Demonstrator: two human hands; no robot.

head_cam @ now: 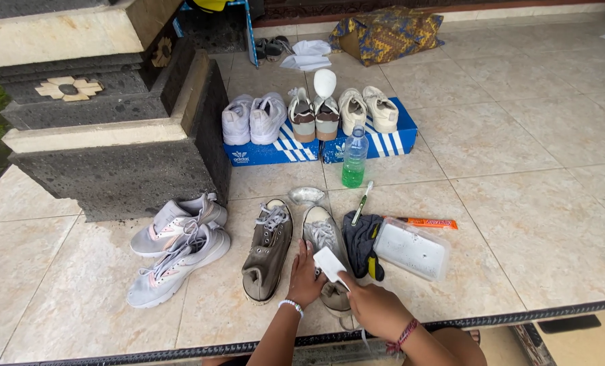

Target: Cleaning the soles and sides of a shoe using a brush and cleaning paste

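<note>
Sponge (329, 263) in right hand (375, 308), over sneaker (324, 238)

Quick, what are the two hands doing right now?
Left hand: open, flat, resting on the grey shoe.
Right hand: closed on a white sponge block, held over that same shoe.

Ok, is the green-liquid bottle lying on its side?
No, the bottle stands upright on the tiles in front of the blue shoe boxes.
</note>
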